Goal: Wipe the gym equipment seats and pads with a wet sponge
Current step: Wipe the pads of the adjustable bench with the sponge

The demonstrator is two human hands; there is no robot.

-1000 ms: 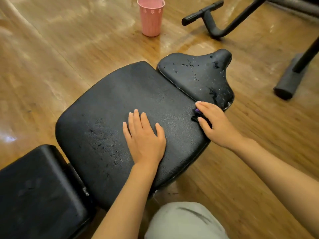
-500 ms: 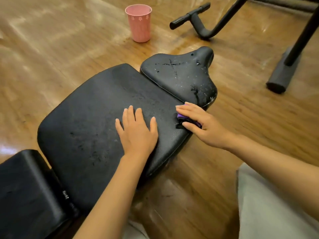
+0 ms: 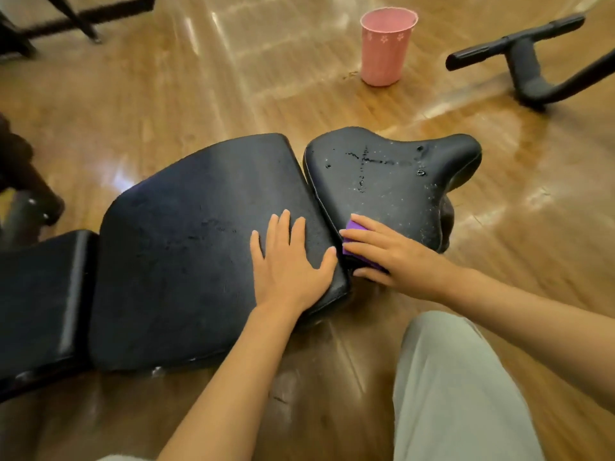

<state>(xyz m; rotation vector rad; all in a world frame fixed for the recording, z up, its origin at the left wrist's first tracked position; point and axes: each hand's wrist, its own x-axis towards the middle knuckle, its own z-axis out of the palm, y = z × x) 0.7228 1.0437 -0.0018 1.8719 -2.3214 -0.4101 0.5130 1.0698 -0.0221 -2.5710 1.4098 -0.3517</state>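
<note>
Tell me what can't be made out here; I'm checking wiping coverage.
- Head view: most of the purple sponge, covered by the right hand.
- The pad surface under the flat left hand.
- Inside the pink cup: angle hides any water.
- The bench's frame, beneath the pads.

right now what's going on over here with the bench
A person is wiping a black workout bench. The right hand holds a purple sponge at the near edge of the small seat pad, by the gap next to the big pad. The left hand lies flat on the big pad, fingers spread. The seat pad shows specks and cracked marks. A pink cup stands on the wooden floor beyond the bench.
</note>
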